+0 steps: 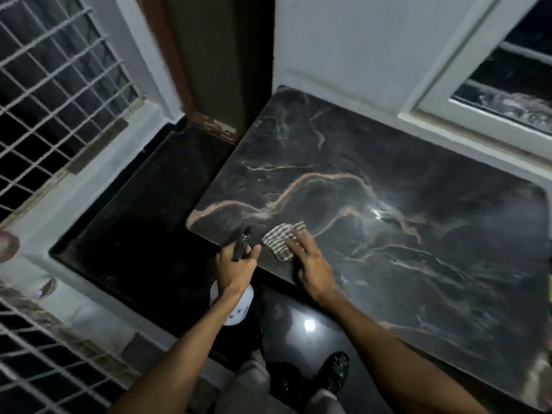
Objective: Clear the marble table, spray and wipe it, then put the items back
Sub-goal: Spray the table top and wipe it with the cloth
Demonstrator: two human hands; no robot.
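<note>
Marble table (388, 189): a dark slab with pale tan and white veins, filling the right half of the view. Its far edge runs along the wall (358, 40), and its near-left corner lies just beside both hands.
Glare (377, 215): a bright spot of reflected light on the marble, to the right of the cloth.
Striped cloth (279, 242): a small crumpled rag in light and dark stripes, lying on the marble close to the near-left corner.
Right hand (310, 261): flat on the table, palm down, fingers straight and slightly spread. The fingertips press on the right side of the cloth. The hand is a little blurred.
Spray bottle (242, 245): a black trigger head pointing away toward the table corner. The white body (236, 309) hangs below the wrist, off the left edge of the table.
Left hand (237, 268): fingers curled round the neck of the bottle under the trigger head, holding it just left of the cloth.
Floor (143, 219): dark polished stone to the left of and below the table.
Shoe (334, 372): a dark shoe on the floor, near the table's near edge.
Window grille (59, 100): a white metal grid at far left.
Second window (507, 85): white-framed, at far right above the table.
Door frame (191, 70): brown, with chipped paint at its foot, between the grille and the wall.
</note>
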